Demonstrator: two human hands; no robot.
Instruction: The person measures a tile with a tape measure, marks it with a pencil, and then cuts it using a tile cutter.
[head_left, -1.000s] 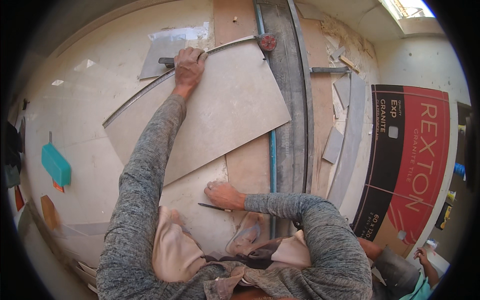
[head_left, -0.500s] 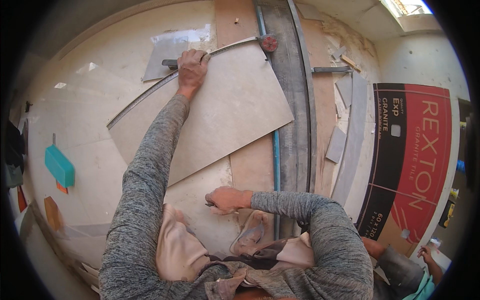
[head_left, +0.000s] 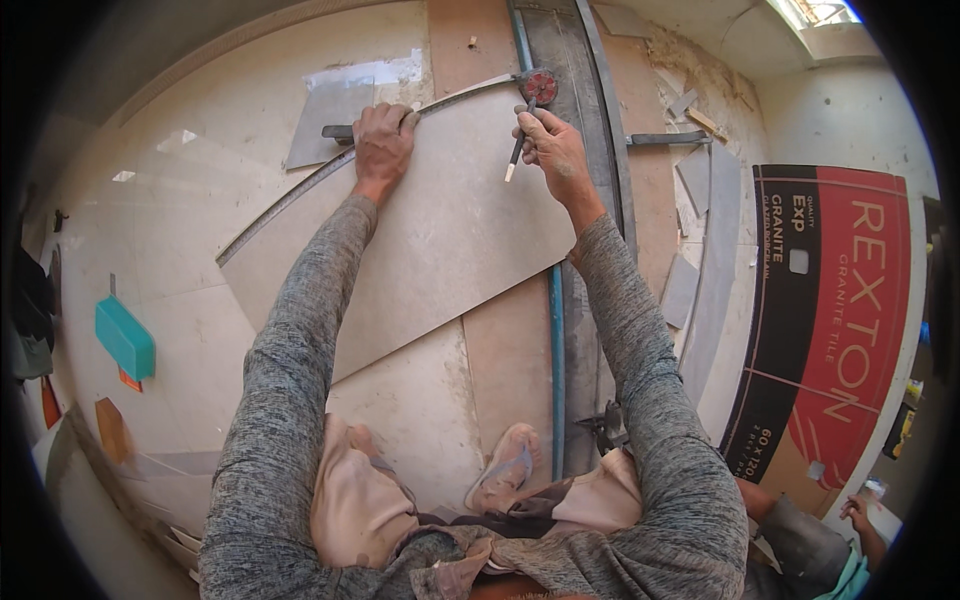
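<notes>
A large beige tile [head_left: 440,220] lies at an angle in front of me. Along its far edge runs the curved metal blade of a tape measure [head_left: 540,87], whose red and black case rests at the tile's far right corner. My left hand [head_left: 384,148] is closed over that edge, holding the blade against the tile; its fingertips are partly hidden. Between the fingers of my right hand [head_left: 552,145] is a dark pencil [head_left: 517,148], its pale end pointing down toward me and its other end near the tape case.
Grey rails [head_left: 575,200] with a blue strip run beside the tile. Tile offcuts [head_left: 680,290] lie on the right, near a red and black carton [head_left: 850,300]. A teal box [head_left: 126,337] sits at left. Another person's hand [head_left: 858,512] shows at lower right.
My right hand has moved up and forward from near my knees to the tile's far right corner, carrying the pencil. My left hand stays on the tile's edge and blade.
</notes>
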